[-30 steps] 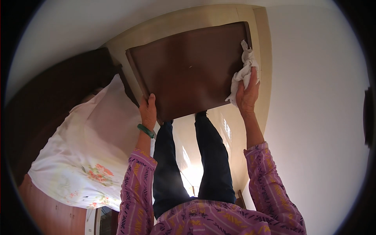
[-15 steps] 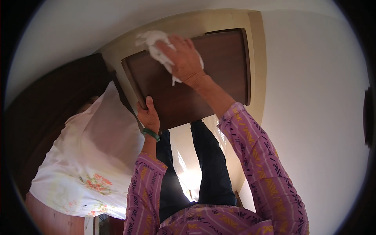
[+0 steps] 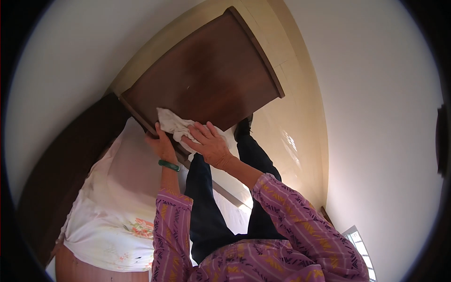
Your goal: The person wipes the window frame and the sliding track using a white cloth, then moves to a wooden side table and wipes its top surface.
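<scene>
In front of me is the dark reddish-brown wooden top of a nightstand [image 3: 206, 66], with a raised strip along its left and right sides. My right hand [image 3: 211, 148] presses a crumpled white cloth [image 3: 173, 123] onto its near left corner, fingers over the fabric. Part of the cloth is hidden under that hand. Close beside it, my left hand [image 3: 163, 145], with a green bangle [image 3: 169, 165] on the wrist, grips the left raised edge. Its thumb lies on the edge; the other fingers are mostly hidden.
To the left is a bed with a white floral cover [image 3: 117, 211] and a dark headboard [image 3: 56, 174]. White wall [image 3: 376, 117] rises on the right. My legs and one dark shoe [image 3: 243, 127] stand close to the nightstand, on a pale tiled floor [image 3: 300, 122].
My right hand has brought the cloth from the far left part of the top to the near left corner. The view has turned, so the nightstand appears tilted. My left hand stays on the edge.
</scene>
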Demonstrator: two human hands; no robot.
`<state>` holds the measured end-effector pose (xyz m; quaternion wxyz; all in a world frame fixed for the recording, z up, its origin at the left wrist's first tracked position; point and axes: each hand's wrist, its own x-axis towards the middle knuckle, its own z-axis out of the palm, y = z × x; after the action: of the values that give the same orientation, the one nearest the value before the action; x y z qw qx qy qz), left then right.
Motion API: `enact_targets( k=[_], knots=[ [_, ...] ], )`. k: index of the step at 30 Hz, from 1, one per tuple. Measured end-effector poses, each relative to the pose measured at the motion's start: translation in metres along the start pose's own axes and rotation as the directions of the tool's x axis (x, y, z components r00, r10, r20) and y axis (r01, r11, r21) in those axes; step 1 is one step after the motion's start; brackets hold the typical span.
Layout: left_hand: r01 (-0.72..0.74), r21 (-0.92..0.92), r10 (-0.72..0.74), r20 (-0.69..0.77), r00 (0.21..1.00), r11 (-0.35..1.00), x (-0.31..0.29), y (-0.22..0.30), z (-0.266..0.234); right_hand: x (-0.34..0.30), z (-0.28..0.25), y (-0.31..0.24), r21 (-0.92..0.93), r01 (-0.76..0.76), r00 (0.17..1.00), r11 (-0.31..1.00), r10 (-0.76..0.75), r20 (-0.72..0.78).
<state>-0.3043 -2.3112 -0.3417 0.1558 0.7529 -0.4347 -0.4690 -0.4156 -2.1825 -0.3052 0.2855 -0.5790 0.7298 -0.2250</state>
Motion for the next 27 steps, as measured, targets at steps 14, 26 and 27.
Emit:
enact_targets(
  k=[14, 26, 27],
  knots=[
    [-0.691, 0.704, 0.434, 0.578, 0.691, 0.162, -0.057, 0.117, 0.104, 0.003, -0.127, 0.165, 0.879, -0.158, 0.848, 0.449, 0.517, -0.112],
    [-0.744, 0.650, 0.355, 0.667, 0.655, 0.151, -0.065, 0.111, 0.100, 0.074, -0.064, 0.260, 0.805, -0.306, 0.851, 0.509, 0.525, -0.008],
    [-0.734, 0.660, 0.342, 0.661, 0.668, 0.160, -0.062, 0.116, 0.092, 0.096, -0.099, 0.233, 0.905, -0.143, 0.924, 0.400, 0.383, -0.023]
  ],
)
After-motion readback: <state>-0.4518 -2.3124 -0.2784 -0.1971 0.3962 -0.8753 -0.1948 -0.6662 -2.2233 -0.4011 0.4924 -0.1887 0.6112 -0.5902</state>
